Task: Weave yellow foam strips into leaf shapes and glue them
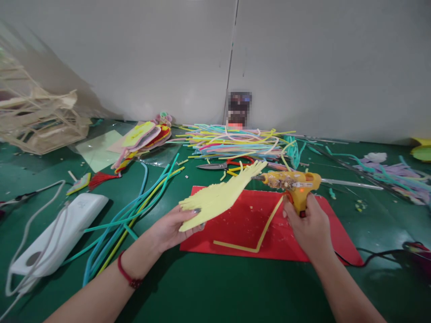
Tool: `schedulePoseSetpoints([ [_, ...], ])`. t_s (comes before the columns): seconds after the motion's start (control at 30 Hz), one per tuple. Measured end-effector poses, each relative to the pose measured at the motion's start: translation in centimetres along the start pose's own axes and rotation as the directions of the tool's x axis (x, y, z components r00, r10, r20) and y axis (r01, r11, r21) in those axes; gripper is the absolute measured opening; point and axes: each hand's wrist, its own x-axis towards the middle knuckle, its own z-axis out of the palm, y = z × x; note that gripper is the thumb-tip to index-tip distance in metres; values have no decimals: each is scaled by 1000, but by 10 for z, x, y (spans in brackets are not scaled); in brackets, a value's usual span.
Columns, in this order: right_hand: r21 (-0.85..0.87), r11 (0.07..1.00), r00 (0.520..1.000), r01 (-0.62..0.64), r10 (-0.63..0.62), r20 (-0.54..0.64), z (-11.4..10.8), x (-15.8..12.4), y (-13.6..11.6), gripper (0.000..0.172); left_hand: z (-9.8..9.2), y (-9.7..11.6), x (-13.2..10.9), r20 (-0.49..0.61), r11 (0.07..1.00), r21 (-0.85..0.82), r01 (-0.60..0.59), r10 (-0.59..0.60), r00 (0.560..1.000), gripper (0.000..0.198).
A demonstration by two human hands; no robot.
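My left hand (178,226) grips a flat pale-yellow piece made of pipe cleaners (215,199) laid side by side, its far end fanned into loose strands. In my right hand (310,224) is a yellow hot glue gun (292,181), held by its handle, a small orange light glowing on it. The gun's nozzle points left, close to the strands at the piece's upper right; whether it touches them I cannot tell. Below both hands lies a red board (232,229) with a bent yellow pipe cleaner (257,249) on it.
Behind the board are scissors (212,166) and a heap of coloured pipe cleaners (235,143). Blue, green and yellow stems (124,224) lie left, beside a white power bank (63,233) with a cable. A black cord (373,255) runs right. A wall closes off the back.
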Motion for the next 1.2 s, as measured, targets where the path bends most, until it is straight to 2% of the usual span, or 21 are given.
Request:
schedulePoseSetpoints([
  [0.17, -7, 1000, 1000, 10, -10, -9, 0, 1, 1, 27, 0, 0, 0, -46, 1000, -24, 12, -13, 999, 39],
  [0.4, -29, 1000, 1000, -7, 7, 12, -1, 2, 2, 28, 4, 1, -1, -46, 1000, -13, 7, -8, 999, 31],
  [0.8, -70, 997, 1000, 23, -24, -18, -3, 5, 8, 28, 1, 1, -1, -89, 1000, -19, 19, -21, 996, 32],
  [1.03, -80, 996, 999, 37, -39, -18, -4, 7, 6, 26, 0, 1, -2, -70, 1000, -18, 9, -10, 997, 27],
  [1.2, -85, 996, 1000, 6, -8, -23, -5, 9, 9, 27, 4, 2, -2, -67, 1000, -20, 21, -23, 998, 32],
])
